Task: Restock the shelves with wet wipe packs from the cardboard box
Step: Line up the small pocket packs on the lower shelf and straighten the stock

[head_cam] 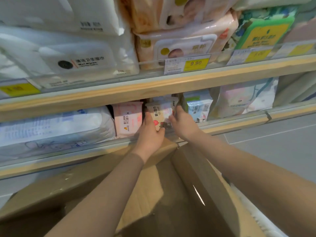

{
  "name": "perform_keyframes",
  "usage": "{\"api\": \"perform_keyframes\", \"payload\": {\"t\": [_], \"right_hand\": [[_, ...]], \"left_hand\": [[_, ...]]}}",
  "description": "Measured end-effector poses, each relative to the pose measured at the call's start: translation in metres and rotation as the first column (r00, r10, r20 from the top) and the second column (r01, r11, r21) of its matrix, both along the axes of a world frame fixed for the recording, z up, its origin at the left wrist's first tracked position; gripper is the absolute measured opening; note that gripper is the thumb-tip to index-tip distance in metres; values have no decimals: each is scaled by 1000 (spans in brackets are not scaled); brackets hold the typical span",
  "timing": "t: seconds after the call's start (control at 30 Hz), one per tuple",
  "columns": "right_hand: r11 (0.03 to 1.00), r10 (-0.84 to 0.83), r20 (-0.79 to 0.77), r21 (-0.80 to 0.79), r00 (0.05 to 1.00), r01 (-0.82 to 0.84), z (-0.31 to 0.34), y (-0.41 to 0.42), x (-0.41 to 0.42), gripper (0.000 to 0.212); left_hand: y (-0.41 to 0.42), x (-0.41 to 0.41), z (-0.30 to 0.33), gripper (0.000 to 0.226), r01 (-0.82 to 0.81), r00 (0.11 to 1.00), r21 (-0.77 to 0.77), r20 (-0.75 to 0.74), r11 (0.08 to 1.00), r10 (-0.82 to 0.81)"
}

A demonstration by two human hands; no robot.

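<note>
Centre frame, the left hand (150, 132) and right hand (183, 124) each grip a side of a beige wet wipe pack (159, 113), sliding it into the lower shelf (239, 124) between a pink pack (127, 119) and a blue pack (198, 106). The gap looks tight; next, push it back. The cardboard box (153, 194) below appears empty.

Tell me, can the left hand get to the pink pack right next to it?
Probably yes. The left hand is busy holding the beige pack, but the pink pack stands just beside it on the same shelf, with nothing between them. It would have to let go first.
</note>
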State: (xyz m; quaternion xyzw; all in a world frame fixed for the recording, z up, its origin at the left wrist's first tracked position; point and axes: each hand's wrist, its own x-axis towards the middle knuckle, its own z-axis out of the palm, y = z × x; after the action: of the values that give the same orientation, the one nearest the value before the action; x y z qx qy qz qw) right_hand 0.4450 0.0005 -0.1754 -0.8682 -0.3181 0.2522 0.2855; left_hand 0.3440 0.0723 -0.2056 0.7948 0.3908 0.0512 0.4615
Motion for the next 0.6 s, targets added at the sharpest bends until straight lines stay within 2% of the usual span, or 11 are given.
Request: {"api": "perform_keyframes", "payload": {"t": [0.07,0.2,0.3,0.43,0.6], "right_hand": [[997,-47,-39,53,998,49,-8,6,-2,5],[978,-88,-63,185,994,99,-13,3,2,36],[987,-54,-14,151,998,55,-15,4,8,25],[999,-27,46,29,999,25,-28,12,10,17],[977,-152,43,155,987,144,-32,11,8,10]], "left_hand": [[-1,3,-3,66,14,1000,11,17,1000,-14],[1,6,-4,64,10,999,82,48,997,-14],[5,13,-4,52,-77,996,61,47,995,74],[8,26,-6,37,-141,986,121,-75,983,151],[6,29,-10,23,-173,983,191,-31,966,183]]}}
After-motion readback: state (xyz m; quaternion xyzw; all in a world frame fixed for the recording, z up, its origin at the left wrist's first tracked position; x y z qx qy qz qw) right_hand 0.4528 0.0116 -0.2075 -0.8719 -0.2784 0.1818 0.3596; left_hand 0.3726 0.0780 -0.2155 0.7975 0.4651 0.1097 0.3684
